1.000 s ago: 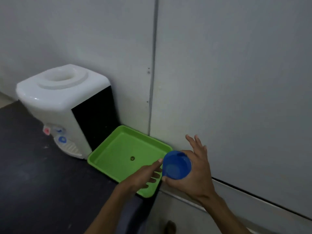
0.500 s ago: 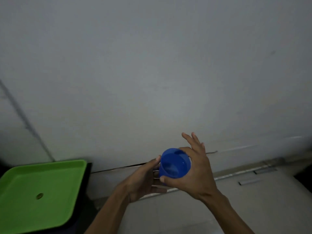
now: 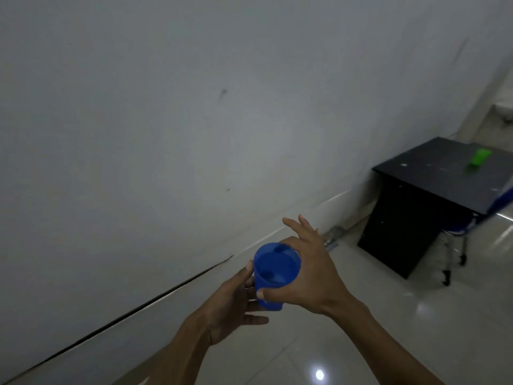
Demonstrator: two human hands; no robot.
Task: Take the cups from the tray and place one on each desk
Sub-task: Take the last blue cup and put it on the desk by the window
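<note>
One blue cup is in hand, carried upright in front of the body, mouth up, over the pale tiled floor and beside the white wall. Right hand: grip closed around the cup's side, thumb across the near wall, forefinger curled at the rim, the other fingers fanned loose above. Left hand: fingers against the cup's left side and lower part. Whether it bears weight or only steadies the cup cannot be told, nor whether the blue piece is a single cup or several nested.

One green cup stands on a black desk at far right, well apart from the hands. Judgement: that desk is already served. A blue chair with wheeled legs is tucked at its far side.

Tray: not in view. No other desk can be made out, apart from a pale edge at the upper right, too small to identify.

Progress, as a judgement only: at least one placement done, and one cup in transit and not yet set down. How many cups remain on the tray, and how many desks lack one, cannot be read from this view.

Remaining: carry the blue cup to an unserved desk and set it down upright.
</note>
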